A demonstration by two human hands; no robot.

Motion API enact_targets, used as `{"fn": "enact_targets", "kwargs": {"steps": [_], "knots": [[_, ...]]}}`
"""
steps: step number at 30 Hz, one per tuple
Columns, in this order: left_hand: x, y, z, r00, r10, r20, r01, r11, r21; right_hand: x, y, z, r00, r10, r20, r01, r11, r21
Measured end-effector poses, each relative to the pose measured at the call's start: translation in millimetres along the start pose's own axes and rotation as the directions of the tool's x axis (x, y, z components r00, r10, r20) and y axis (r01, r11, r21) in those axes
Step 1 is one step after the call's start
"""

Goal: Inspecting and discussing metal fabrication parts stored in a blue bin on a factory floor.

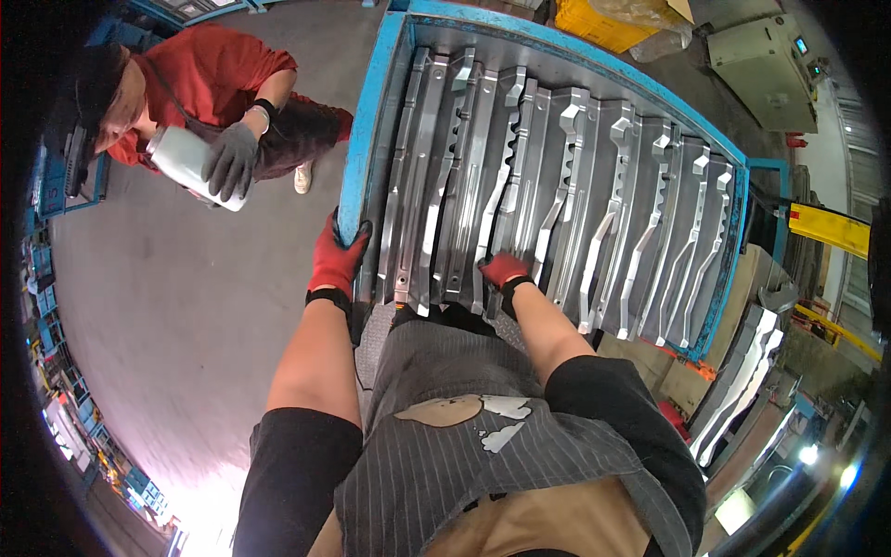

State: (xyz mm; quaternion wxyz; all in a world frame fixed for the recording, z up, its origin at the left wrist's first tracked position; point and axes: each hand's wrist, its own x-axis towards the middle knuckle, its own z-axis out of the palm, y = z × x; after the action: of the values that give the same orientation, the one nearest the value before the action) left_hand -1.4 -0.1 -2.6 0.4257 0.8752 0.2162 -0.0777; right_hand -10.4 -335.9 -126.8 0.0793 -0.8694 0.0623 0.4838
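Left hand (336, 260), red-gloved, is clamped over the near left corner of the blue bin (364, 121) — fingers curled over the rim, thumb on the outside wall. Right hand (502, 270), also red-gloved, is closed on the near end of one pressed metal part (506, 181) in the middle of the row; the fingers fold over its lower edge, though how far they wrap underneath cannot be made out. That part stands on edge among the other long silvery stampings (640, 213), packed side by side across the bin and leaning against one another. Another person in a red top (218, 70) crouches on the grey floor (186, 306) to the left, well apart from the bin — a grey-gloved hand (229, 160) holds a white bottle (190, 165).
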Motion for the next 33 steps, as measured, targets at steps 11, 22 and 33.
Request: {"fn": "enact_targets", "kwargs": {"steps": [11, 22, 33], "knots": [[1, 5, 3, 1.000, 0.019, -0.009, -0.020, 0.998, -0.065, 3, 9, 9, 0.964, 0.076, -0.253, -0.005, 0.963, 0.268], [2, 3, 7, 0.999, -0.029, 0.020, 0.031, 0.995, -0.091, 50, 8, -52, 0.915, 0.196, -0.353, -0.081, 0.946, 0.315], [1, -1, 6, 0.998, -0.054, -0.008, 0.053, 0.994, -0.091, 64, 13, -41, 0.891, 0.161, -0.424, -0.036, 0.957, 0.288]]}}
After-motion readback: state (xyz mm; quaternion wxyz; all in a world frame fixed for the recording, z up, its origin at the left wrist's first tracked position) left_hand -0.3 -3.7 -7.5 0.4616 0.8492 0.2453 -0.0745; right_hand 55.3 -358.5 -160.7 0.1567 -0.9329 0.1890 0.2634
